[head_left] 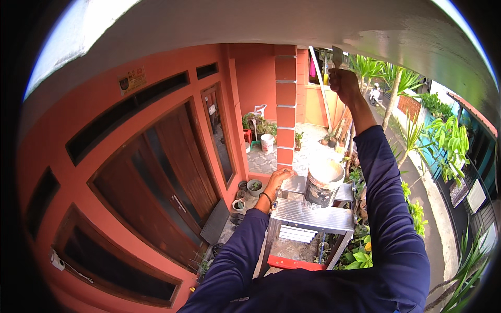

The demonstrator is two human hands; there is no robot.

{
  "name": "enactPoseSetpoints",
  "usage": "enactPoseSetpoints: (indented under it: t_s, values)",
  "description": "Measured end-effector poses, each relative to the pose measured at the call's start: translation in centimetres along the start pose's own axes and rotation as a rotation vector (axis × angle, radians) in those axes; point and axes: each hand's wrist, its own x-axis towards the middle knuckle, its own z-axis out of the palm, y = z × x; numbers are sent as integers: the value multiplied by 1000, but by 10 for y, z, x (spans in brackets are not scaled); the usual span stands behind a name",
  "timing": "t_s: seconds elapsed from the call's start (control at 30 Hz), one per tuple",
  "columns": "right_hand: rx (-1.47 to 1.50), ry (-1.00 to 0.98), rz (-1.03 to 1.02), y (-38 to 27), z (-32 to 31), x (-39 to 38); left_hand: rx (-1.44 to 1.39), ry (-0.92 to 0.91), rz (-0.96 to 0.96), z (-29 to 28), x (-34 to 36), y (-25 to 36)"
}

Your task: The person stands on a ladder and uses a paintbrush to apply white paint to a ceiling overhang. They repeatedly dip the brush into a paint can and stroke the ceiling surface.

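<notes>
My right hand [342, 81] is raised, its fingers closed on the handle of a scraper [337, 54], whose flat blade is at the grey underside of the overhang [261, 23]. My left hand [278, 180] is low at the left, closed on the top edge of an aluminium step ladder [308, 218]. A white paint-smeared bucket [323, 190] stands on the ladder's top, to the right of my left hand. Both forearms are in dark blue sleeves, and my body hides the lower part of the ladder.
An orange wall [57, 135] with dark wooden doors [141, 188] is at the left, potted plants [254, 189] at its foot. An orange column [286, 115] stands ahead, with another bucket [267, 143] behind. At the right are plants [443, 138], a narrow lane [417, 182] and a dark gate [477, 188].
</notes>
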Motion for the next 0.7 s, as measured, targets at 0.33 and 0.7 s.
enactPoseSetpoints:
  t_s: [0.33, 0.7]
  values:
    - [-50, -73, -203, -50, 44, -109, -13, -6, 18, 12, -6, 14]
    - [-352, -60, -650, -41, 65, -213, -45, 1, -38, 15, -6, 11]
